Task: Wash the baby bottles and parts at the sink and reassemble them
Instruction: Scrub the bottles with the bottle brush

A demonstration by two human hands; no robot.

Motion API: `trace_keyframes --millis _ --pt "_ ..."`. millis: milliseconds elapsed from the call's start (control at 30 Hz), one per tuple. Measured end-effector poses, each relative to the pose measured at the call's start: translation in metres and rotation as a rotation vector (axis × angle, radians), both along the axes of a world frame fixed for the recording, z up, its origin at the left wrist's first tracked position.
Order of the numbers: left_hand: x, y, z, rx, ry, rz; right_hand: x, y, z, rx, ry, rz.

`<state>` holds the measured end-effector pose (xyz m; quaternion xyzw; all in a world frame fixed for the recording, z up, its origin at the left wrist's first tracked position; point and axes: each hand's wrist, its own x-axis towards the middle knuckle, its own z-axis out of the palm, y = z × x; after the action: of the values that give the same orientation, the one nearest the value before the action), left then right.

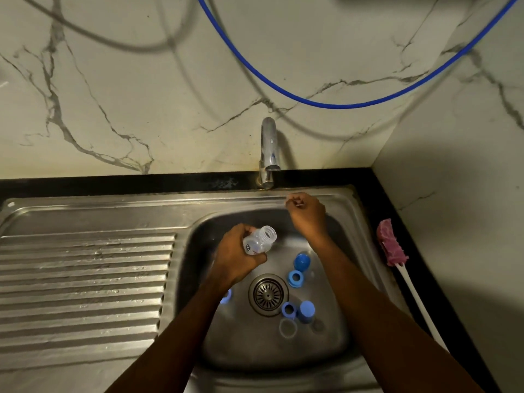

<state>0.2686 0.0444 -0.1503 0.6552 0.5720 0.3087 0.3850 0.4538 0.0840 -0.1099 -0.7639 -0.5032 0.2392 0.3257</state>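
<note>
Seemingly the right hand [305,213] pinches something indistinct.

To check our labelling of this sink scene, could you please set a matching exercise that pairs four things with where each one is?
Things:
1. clear bottle
2. pink brush
3. blue dome cap
4. blue hose

Places:
A. hangs along the marble wall
B. lies on the black counter, at the right
C. gripped in the left hand
D. lies in the sink basin, near the drain

Pairs: 1-C, 2-B, 3-D, 4-A.
</note>
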Motion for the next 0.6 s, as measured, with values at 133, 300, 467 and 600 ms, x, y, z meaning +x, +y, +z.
trace_keyframes --millis 133,300,467,600 --pt "0.025 -0.014 0.009 0.019 0.001 -0.047 0.034 -0.043 -0.001 0.044 -0.345 -0.020" --pt "0.059 -0.036 0.018 -0.027 -0.110 -0.074 0.095 -0.087 -0.002 0.011 -0.568 -0.210" --pt "0.085 -0.052 0.017 -0.048 -0.138 -0.087 0.135 -0.110 -0.010 -0.202 -0.643 -0.256" --pt "0.098 -0.060 0.017 -0.035 -0.138 -0.112 0.149 -0.119 -0.020 -0.244 -0.478 -0.186"
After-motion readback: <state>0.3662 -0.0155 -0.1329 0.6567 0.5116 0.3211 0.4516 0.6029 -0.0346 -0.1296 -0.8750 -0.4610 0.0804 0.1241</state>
